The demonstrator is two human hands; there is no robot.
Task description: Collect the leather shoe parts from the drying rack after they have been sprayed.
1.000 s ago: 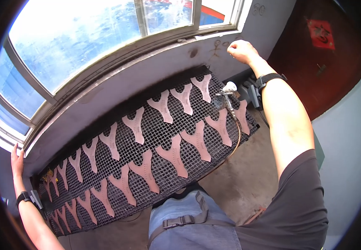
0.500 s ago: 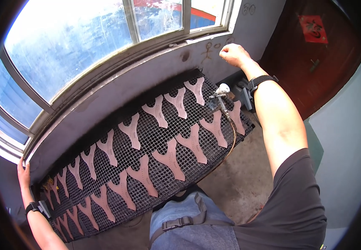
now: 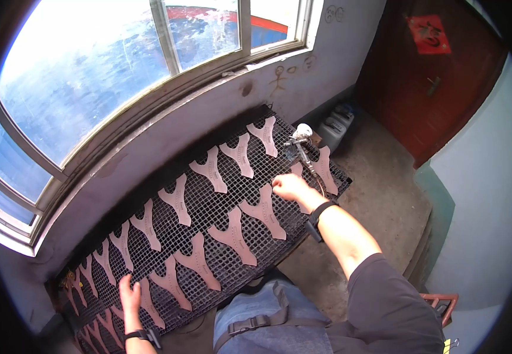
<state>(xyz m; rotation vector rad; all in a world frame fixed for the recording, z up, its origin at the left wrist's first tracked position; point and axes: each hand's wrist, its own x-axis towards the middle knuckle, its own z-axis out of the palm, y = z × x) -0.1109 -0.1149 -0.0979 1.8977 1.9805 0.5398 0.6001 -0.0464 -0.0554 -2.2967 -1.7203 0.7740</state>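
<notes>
Item one: my right hand (image 3: 290, 187), near the right end of the black wire grid rack (image 3: 209, 206), fingers curled together over a Y-shaped wooden blank (image 3: 303, 184); I cannot tell whether they clamp it or only rest on it. A black wristband (image 3: 320, 213) sits on that wrist.

Item two: my left hand (image 3: 129, 293), at the front edge of the rack toward its left end, fingers extended and slightly apart, pressed flat on the mesh between two blanks, holding nothing.

Item three: Y-shaped blanks, pale reddish wood, laid flat in two rows along the whole rack, one (image 3: 265, 211) just left of my right hand, another (image 3: 233, 235) beside it toward the front edge.

Item four: a metal spray gun (image 3: 299, 147) with a small cup, lying at the rack's right end, just beyond my right hand, not touching it.

Item five: a grey plastic canister (image 3: 333, 127) on the floor past the rack's right end.
</notes>
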